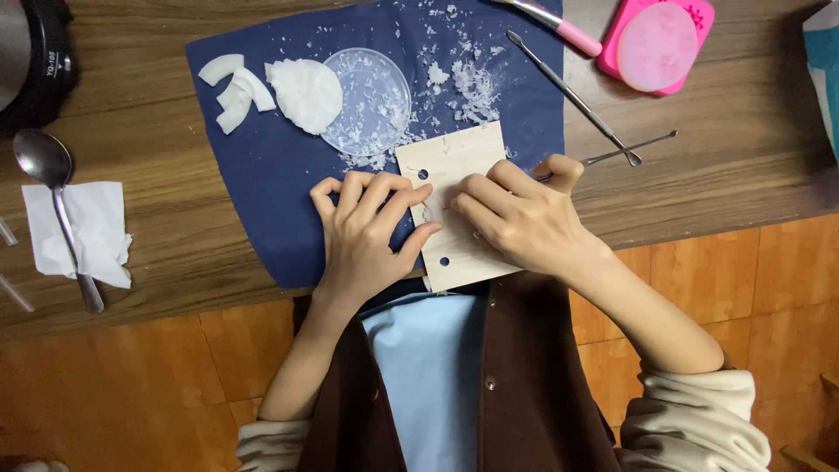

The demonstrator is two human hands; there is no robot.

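Wooden table (pixel 717 166), two hands, one board (pixel 463 162)

Brown buttoned vest over light-blue shirt; cream sleeves pushed up.

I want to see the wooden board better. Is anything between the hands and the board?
Nothing visible. The left hand and right hand both rest directly on the wooden board, fingertips pressing something small and white, mostly hidden, between them.
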